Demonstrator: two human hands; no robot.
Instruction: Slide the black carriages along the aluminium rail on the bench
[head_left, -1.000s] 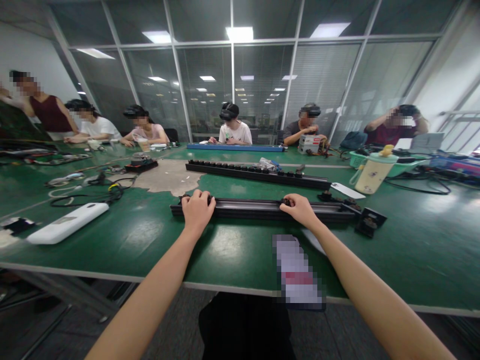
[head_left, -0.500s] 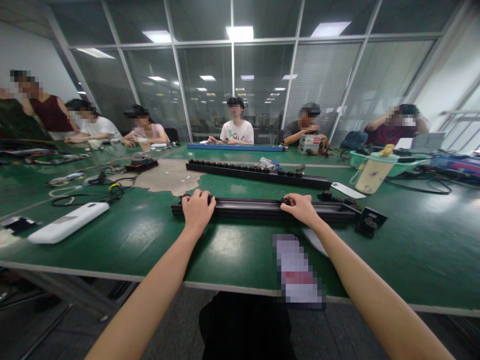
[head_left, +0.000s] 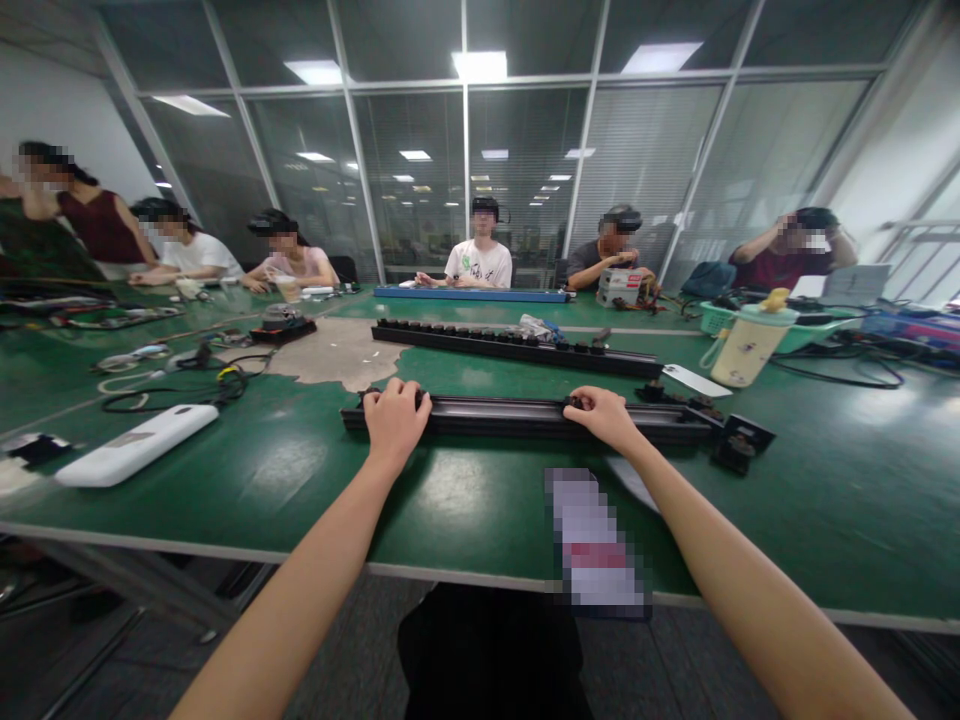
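Note:
A long black metal rail (head_left: 491, 412) with a pale groove along its top lies across the table in front of me. My left hand (head_left: 396, 420) is closed over the rail's left end, its fingers around small black pieces that show beside them. Farther right, my right hand (head_left: 606, 415) pinches a small black block (head_left: 574, 404) on the rail, partly hidden by the fingers. A loose black end piece with a flat plate (head_left: 742, 443) sits at the rail's right end. Behind lies a second black rail (head_left: 517, 350) carrying a row of several round black blocks.
A pixelated phone (head_left: 596, 545) overlaps the near table edge. At left are a white device (head_left: 139, 445) and black cables (head_left: 176, 392). A white phone (head_left: 696, 380), a cream cup (head_left: 750, 345) and a green basket (head_left: 720, 320) stand right. Co-workers sit across the table.
My right hand has shifted very slightly right with the small black block. The left hand stays in place. The person opposite has moved a little to the right.

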